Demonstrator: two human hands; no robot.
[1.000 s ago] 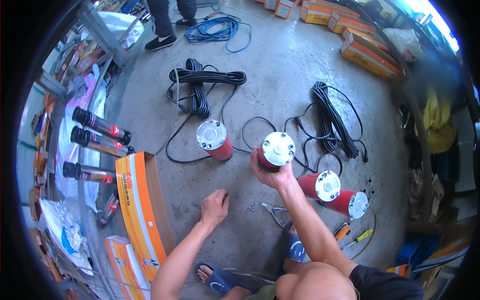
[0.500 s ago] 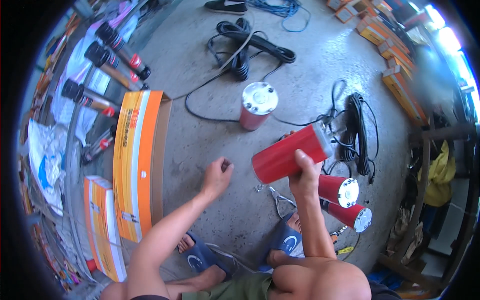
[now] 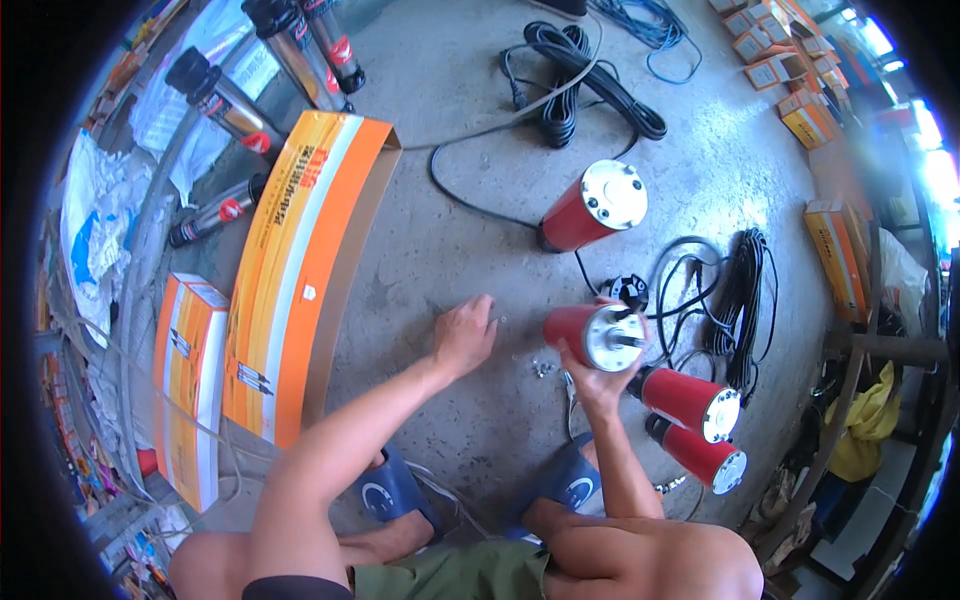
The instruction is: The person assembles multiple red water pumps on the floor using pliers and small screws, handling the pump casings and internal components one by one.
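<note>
2 near cartons (image 3: pixel 290 300), right hand (image 3: pixel 598 382) gripping cylinder (image 3: pixel 572 328)

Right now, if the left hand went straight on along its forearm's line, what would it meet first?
Probably the red cylinder with a round silver cap standing on the floor, near its base. Depth is unclear: the left hand might pass above.

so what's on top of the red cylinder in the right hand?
The cylinder has a silver cap with a stub sticking out. Its far end faces away, unseen; the right hand covers part of its side.
</note>
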